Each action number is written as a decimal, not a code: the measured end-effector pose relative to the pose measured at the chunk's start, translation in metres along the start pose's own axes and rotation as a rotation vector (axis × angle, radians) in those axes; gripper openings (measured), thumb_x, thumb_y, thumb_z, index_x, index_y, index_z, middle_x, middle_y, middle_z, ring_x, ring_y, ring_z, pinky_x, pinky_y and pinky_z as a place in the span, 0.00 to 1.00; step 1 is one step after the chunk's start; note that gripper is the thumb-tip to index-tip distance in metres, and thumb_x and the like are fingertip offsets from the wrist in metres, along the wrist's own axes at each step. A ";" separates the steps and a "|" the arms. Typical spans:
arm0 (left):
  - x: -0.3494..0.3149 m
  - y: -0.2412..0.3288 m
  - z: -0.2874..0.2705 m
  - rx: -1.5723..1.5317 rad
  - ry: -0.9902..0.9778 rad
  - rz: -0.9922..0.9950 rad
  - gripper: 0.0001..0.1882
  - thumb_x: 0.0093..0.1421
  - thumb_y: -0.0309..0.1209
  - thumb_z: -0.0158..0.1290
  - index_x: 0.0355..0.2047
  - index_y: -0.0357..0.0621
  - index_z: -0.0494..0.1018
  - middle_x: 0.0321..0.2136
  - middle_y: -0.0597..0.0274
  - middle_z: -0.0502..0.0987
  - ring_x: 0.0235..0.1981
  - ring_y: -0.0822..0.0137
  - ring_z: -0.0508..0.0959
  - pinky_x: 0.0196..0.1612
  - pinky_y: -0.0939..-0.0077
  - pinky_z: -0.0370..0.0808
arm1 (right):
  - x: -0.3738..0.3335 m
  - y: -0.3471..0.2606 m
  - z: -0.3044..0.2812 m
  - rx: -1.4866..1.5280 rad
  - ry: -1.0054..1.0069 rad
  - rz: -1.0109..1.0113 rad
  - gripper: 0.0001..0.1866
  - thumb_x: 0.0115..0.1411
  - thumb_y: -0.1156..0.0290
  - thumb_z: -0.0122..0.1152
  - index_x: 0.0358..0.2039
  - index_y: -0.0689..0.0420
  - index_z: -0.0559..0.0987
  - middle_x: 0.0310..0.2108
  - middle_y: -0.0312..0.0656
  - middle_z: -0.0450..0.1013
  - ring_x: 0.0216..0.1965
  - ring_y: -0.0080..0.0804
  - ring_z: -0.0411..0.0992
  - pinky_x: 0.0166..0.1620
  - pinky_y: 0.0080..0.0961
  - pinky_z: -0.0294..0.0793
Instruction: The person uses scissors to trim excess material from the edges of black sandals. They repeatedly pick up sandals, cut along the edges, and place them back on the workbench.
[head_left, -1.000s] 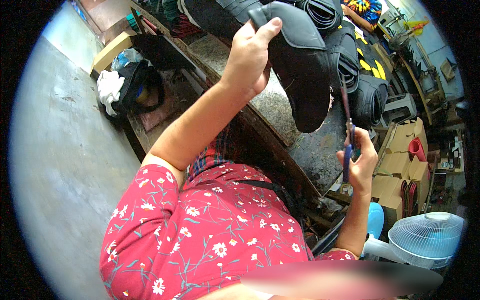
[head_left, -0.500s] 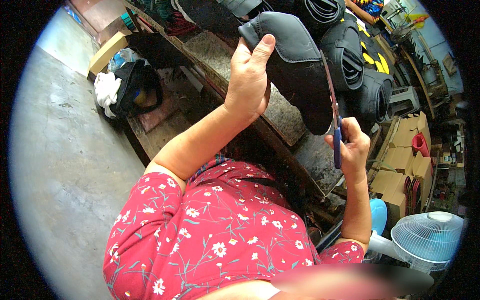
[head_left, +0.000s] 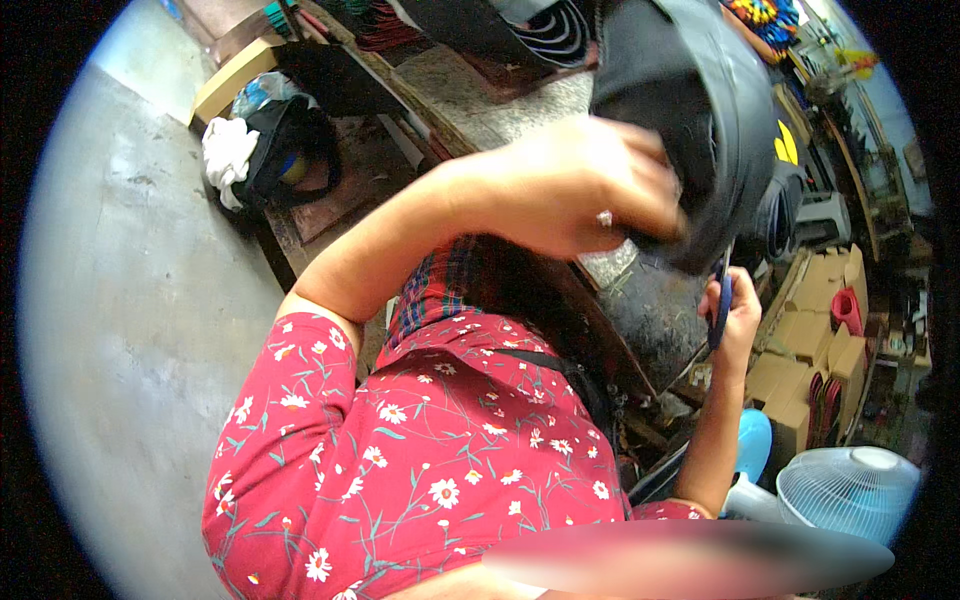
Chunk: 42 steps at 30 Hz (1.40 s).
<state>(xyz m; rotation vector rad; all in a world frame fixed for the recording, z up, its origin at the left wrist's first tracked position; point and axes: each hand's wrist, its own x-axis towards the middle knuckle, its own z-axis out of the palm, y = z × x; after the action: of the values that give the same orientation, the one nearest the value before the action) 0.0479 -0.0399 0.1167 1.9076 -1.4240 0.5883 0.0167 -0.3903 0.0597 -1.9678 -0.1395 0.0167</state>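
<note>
A black leather piece with a stitched edge (head_left: 745,120), shaped like a shoe upper, is tilted above the bench, with its hollow side toward me. My left hand (head_left: 610,190) is at its near edge with curled fingers, gripping it; motion smears the fingertips. A ring shows on that hand. To the right and lower, my right hand (head_left: 738,318) holds scissors with blue handles (head_left: 719,312). The blades point up toward the lower edge of the leather piece, which partly hides them.
A worn workbench (head_left: 530,105) runs diagonally ahead, bearing rolled black pieces (head_left: 555,40). At left, a black bag with a white cloth (head_left: 230,150) sits by the concrete floor (head_left: 130,330). Cardboard boxes (head_left: 795,365) and a fan (head_left: 850,490) stand at right. Another person's arm (head_left: 750,35) shows far off.
My left hand has turned over and moved right and down, swinging the leather piece round so its inside shows. The scissors have moved right and slightly down in my right hand.
</note>
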 end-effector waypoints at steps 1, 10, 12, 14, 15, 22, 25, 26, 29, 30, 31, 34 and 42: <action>-0.001 0.003 0.013 0.087 -0.130 0.031 0.17 0.41 0.31 0.61 0.35 0.49 0.77 0.31 0.62 0.77 0.41 0.54 0.77 0.40 0.61 0.79 | -0.002 0.008 -0.002 -0.100 0.020 0.007 0.07 0.61 0.73 0.65 0.33 0.57 0.73 0.23 0.29 0.68 0.22 0.15 0.67 0.25 0.14 0.66; -0.046 0.015 0.087 0.040 -0.054 -0.010 0.26 0.41 0.43 0.65 0.39 0.45 0.73 0.39 0.59 0.73 0.50 0.54 0.72 0.54 0.59 0.74 | -0.017 0.030 -0.001 -1.159 0.109 0.055 0.17 0.52 0.60 0.74 0.38 0.55 0.80 0.29 0.47 0.79 0.32 0.51 0.78 0.36 0.43 0.75; -0.049 0.013 0.076 0.071 0.090 0.032 0.35 0.44 0.49 0.64 0.51 0.46 0.71 0.48 0.55 0.70 0.57 0.51 0.69 0.63 0.52 0.69 | -0.016 0.028 -0.002 -1.246 0.128 -0.006 0.18 0.51 0.61 0.74 0.39 0.55 0.80 0.33 0.47 0.80 0.35 0.51 0.78 0.39 0.43 0.76; -0.052 0.007 0.066 0.140 0.176 -0.017 0.34 0.47 0.53 0.62 0.50 0.47 0.72 0.51 0.54 0.70 0.59 0.49 0.68 0.64 0.49 0.68 | -0.012 0.027 -0.006 -1.224 0.082 0.017 0.20 0.51 0.62 0.74 0.41 0.57 0.79 0.37 0.50 0.79 0.38 0.52 0.78 0.41 0.42 0.76; -0.055 0.001 0.060 0.252 0.203 -0.045 0.33 0.49 0.56 0.60 0.50 0.48 0.73 0.53 0.53 0.70 0.60 0.48 0.68 0.64 0.47 0.66 | -0.010 0.026 -0.008 -1.212 0.055 0.010 0.21 0.51 0.62 0.74 0.42 0.58 0.79 0.39 0.51 0.79 0.40 0.53 0.77 0.42 0.42 0.76; -0.055 -0.071 0.047 0.611 0.568 -0.454 0.21 0.49 0.32 0.65 0.45 0.49 0.76 0.60 0.48 0.65 0.66 0.42 0.60 0.68 0.52 0.59 | -0.010 0.011 -0.017 -1.188 0.055 -0.059 0.24 0.53 0.67 0.73 0.49 0.59 0.76 0.43 0.54 0.78 0.43 0.53 0.77 0.44 0.43 0.76; -0.053 -0.086 0.059 0.627 0.483 -0.521 0.23 0.49 0.32 0.65 0.48 0.49 0.75 0.62 0.47 0.63 0.67 0.41 0.57 0.70 0.51 0.56 | -0.009 -0.003 -0.018 -1.080 0.063 -0.038 0.27 0.54 0.68 0.71 0.54 0.56 0.73 0.41 0.52 0.78 0.41 0.52 0.77 0.44 0.42 0.76; -0.053 -0.088 0.065 0.688 0.468 -0.507 0.25 0.49 0.31 0.65 0.49 0.49 0.74 0.61 0.47 0.64 0.68 0.42 0.56 0.68 0.48 0.56 | -0.007 -0.010 -0.018 -1.065 0.058 -0.096 0.25 0.56 0.68 0.70 0.53 0.56 0.74 0.43 0.49 0.77 0.42 0.50 0.77 0.45 0.40 0.76; -0.053 -0.094 0.074 0.683 0.463 -0.487 0.24 0.50 0.31 0.64 0.49 0.50 0.75 0.63 0.49 0.63 0.69 0.42 0.55 0.69 0.49 0.54 | 0.005 -0.032 -0.020 -1.091 0.009 -0.359 0.20 0.56 0.66 0.68 0.49 0.55 0.77 0.47 0.44 0.75 0.49 0.46 0.73 0.49 0.37 0.74; -0.053 -0.095 0.076 0.708 0.446 -0.510 0.23 0.51 0.31 0.63 0.50 0.50 0.75 0.63 0.50 0.62 0.69 0.43 0.55 0.69 0.49 0.54 | 0.008 -0.040 -0.019 -1.085 0.017 -0.369 0.19 0.56 0.65 0.69 0.48 0.54 0.77 0.47 0.44 0.75 0.49 0.45 0.73 0.49 0.37 0.74; -0.052 -0.095 0.077 0.684 0.439 -0.522 0.23 0.52 0.30 0.63 0.50 0.50 0.76 0.64 0.50 0.62 0.69 0.44 0.55 0.70 0.51 0.54 | 0.012 -0.049 -0.019 -1.115 0.032 -0.406 0.18 0.55 0.64 0.69 0.45 0.55 0.78 0.45 0.43 0.75 0.47 0.44 0.74 0.48 0.36 0.75; -0.050 -0.092 0.075 0.700 0.425 -0.551 0.20 0.54 0.29 0.62 0.49 0.51 0.77 0.65 0.52 0.63 0.70 0.45 0.55 0.70 0.56 0.55 | 0.006 -0.068 -0.009 -0.920 -0.044 -0.437 0.16 0.53 0.61 0.71 0.38 0.55 0.80 0.36 0.43 0.76 0.40 0.43 0.75 0.42 0.35 0.76; -0.057 -0.091 0.070 0.710 0.432 -0.538 0.15 0.53 0.27 0.62 0.43 0.50 0.80 0.66 0.55 0.62 0.71 0.46 0.54 0.71 0.57 0.54 | 0.030 -0.031 -0.044 -1.142 0.333 -0.583 0.29 0.54 0.59 0.70 0.53 0.57 0.74 0.51 0.49 0.72 0.56 0.50 0.66 0.59 0.41 0.66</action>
<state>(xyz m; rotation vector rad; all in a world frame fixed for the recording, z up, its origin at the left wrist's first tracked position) 0.1144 -0.0385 0.0073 2.3614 -0.4009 1.2432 0.0474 -0.4155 0.1065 -2.9240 -0.5953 -0.9510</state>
